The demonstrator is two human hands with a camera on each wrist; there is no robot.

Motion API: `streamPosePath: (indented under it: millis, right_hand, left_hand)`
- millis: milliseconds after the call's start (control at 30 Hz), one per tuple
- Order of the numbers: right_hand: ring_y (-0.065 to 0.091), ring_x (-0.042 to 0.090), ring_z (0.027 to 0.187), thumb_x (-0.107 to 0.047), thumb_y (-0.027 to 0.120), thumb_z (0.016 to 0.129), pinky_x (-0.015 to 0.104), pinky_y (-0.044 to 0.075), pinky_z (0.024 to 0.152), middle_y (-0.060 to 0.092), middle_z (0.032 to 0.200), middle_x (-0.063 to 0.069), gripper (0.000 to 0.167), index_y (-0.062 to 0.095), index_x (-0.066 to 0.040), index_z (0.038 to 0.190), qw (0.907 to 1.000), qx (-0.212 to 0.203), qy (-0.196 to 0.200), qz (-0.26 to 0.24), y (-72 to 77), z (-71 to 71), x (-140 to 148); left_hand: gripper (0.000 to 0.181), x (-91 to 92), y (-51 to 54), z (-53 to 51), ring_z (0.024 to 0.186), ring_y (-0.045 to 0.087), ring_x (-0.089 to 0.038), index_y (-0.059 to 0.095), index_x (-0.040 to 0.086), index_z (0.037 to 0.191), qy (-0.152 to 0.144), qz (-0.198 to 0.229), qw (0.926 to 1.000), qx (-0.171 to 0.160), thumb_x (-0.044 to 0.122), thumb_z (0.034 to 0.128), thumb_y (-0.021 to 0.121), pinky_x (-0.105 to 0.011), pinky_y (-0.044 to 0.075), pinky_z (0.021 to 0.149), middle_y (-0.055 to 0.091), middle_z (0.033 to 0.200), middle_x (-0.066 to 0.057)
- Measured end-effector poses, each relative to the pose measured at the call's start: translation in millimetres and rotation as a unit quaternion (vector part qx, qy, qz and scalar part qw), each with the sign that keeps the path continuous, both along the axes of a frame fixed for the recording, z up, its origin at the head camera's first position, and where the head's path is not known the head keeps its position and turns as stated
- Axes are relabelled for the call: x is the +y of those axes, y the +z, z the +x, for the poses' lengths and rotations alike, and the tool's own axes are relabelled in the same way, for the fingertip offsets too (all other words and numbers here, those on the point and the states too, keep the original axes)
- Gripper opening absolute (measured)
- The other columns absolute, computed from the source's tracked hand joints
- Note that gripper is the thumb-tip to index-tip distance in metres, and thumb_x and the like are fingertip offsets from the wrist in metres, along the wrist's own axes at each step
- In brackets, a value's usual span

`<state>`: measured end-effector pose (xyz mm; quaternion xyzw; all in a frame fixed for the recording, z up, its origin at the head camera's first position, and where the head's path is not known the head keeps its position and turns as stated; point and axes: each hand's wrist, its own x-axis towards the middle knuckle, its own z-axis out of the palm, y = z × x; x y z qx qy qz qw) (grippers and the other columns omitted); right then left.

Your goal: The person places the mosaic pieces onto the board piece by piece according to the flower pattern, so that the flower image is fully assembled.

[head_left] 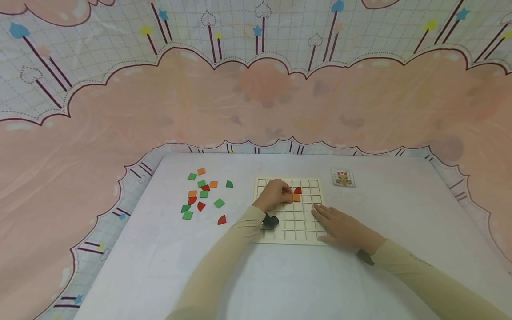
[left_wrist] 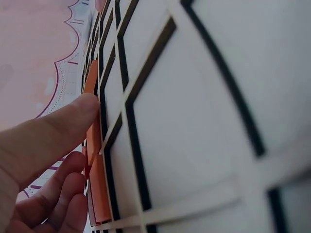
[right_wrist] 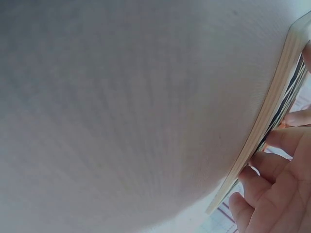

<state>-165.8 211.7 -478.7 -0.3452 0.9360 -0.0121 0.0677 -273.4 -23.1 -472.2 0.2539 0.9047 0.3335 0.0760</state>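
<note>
Many tiles lie left, a card far right. My left hand touches an orange tile on the board, hiding cells; whether it pinches, I can't tell. My right hand rests loosely.

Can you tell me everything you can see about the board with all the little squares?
The board is flat, squarish and pale cream, covered with a grid of little squares. Its stripy edge looks like wood. It lies on the white table. A red piece and orange squares sit on its far half. The left hand reaches over it, thumb on the orange, and the right hand rests fingers on its right edge.
</note>
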Motion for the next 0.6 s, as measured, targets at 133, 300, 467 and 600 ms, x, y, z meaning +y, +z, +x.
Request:
streamPosePath:
  millis: [133, 300, 467, 600]
  right_hand:
    - [0.026, 0.032, 0.142, -0.049, 0.045, 0.095, 0.045, 0.027, 0.113, 0.027, 0.153, 0.017, 0.072, 0.028, -0.002, 0.146, 1.0, 0.001, 0.0, -0.001, 0.6, 0.1, -0.3]
    - [0.026, 0.032, 0.142, -0.049, 0.045, 0.095, 0.045, 0.027, 0.114, 0.026, 0.154, 0.017, 0.072, 0.028, -0.002, 0.147, 1.0, -0.003, -0.001, -0.003, 1.7, 0.3, -1.3]
    - [0.026, 0.032, 0.142, -0.049, 0.046, 0.095, 0.045, 0.027, 0.113, 0.026, 0.154, 0.017, 0.072, 0.028, -0.002, 0.147, 1.0, -0.004, -0.003, -0.004, 1.5, 0.5, -0.8]
    - [0.026, 0.033, 0.142, -0.049, 0.045, 0.095, 0.046, 0.027, 0.113, 0.026, 0.154, 0.017, 0.072, 0.028, -0.002, 0.147, 1.0, -0.003, -0.004, -0.001, 0.7, 0.2, -0.2]
  left_hand:
    - [0.023, 1.5, -2.4, -1.4, 0.088, 0.062, -0.017, 0.073, 0.004, 0.094, 0.005, 0.002, 1.0, -0.002, 0.016, 0.0755, 0.078, -0.023, 0.049, 0.078, 0.071, 0.096, -0.008]
    - [0.021, 4.8, -3.9, -1.8, 0.081, 0.06, -0.013, 0.074, 0.005, 0.092, 0.012, -0.001, 0.9999, -0.006, 0.017, 0.0759, 0.078, -0.02, 0.047, 0.073, 0.072, 0.092, -0.007]
    - [0.019, 6.0, -3.0, -0.8, 0.076, 0.056, -0.011, 0.073, 0.004, 0.091, 0.008, 0.003, 1.0, -0.002, 0.016, 0.0765, 0.077, -0.02, 0.045, 0.07, 0.072, 0.089, -0.007]
    - [0.018, 6.5, -1.8, 0.6, 0.076, 0.055, -0.011, 0.073, 0.004, 0.09, 0.009, 0.008, 0.9999, 0.003, 0.016, 0.0768, 0.077, -0.02, 0.045, 0.07, 0.071, 0.088, -0.006]
